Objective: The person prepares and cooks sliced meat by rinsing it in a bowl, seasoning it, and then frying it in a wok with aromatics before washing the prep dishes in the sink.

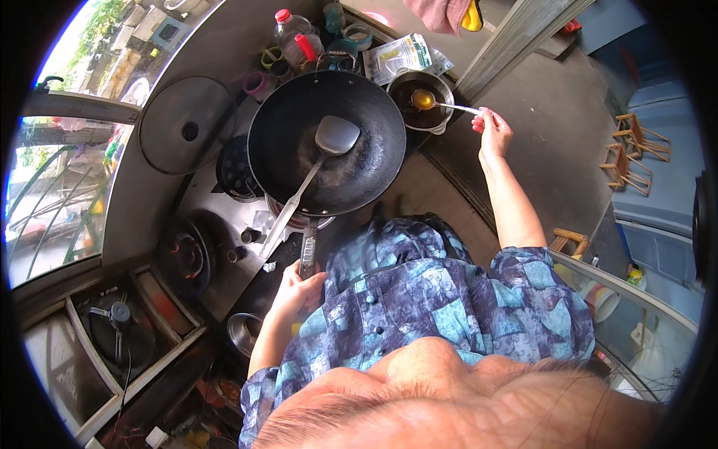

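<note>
My left hand [299, 289] grips the handle [308, 247] of a large black wok [370, 157]. A metal wok spatula [337, 136] lies in the wok, its long handle resting across the near-left rim. My right hand [495, 133] holds a metal spoon [460, 107] by the end of its handle. The spoon's bowl carries golden-brown liquid, which looks like oil, and sits over a small metal pot [448, 115]. Dark liquid fills the lower part of that pot, just right of the wok.
A glass lid [185, 126] leans against the wall at left. A gas burner [188, 255] stands below it. Behind the wok are a red-capped plastic bottle [291, 33], several jars and a printed packet [395, 59]. A metal bowl [244, 331] sits near my left forearm.
</note>
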### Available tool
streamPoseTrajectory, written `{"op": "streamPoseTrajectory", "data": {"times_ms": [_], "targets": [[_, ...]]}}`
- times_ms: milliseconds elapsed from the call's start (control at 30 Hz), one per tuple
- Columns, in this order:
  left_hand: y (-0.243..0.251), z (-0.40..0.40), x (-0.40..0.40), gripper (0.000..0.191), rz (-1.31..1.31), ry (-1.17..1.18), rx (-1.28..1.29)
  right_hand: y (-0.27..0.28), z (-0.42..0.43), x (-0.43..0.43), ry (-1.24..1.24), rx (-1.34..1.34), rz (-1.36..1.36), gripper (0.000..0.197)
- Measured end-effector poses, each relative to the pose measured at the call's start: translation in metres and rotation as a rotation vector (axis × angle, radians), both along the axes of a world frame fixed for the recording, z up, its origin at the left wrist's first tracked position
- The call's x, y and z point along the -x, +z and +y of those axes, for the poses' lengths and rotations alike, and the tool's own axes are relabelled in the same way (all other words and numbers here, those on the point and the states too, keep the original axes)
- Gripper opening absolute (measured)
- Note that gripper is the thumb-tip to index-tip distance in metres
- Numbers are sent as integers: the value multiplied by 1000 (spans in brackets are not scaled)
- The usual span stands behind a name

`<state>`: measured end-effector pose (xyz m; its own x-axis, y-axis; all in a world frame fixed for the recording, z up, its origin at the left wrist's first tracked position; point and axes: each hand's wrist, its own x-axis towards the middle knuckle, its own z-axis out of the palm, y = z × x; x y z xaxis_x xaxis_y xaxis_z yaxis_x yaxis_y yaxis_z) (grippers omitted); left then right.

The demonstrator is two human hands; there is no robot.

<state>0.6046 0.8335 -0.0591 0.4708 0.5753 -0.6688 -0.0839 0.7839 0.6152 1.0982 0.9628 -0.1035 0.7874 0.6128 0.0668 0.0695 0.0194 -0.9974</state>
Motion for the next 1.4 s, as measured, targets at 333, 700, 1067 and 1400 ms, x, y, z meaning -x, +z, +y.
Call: {"op": "streamPoseTrajectory", "data": {"times_ms": [333,700,1067,1400], "targets": [[12,-6,-20,24,42,-94,-5,75,-29,17,50,-52,-71,15],[4,44,-22,24,-16,-124,-15,65,-17,94,272,29,-195,15],[19,44,-22,22,27,-124,-33,69,-23,85,188,-159,-246,16],[35,29,-13,23,56,-75,-51,6,-7,41,73,2,-779,12]]}}
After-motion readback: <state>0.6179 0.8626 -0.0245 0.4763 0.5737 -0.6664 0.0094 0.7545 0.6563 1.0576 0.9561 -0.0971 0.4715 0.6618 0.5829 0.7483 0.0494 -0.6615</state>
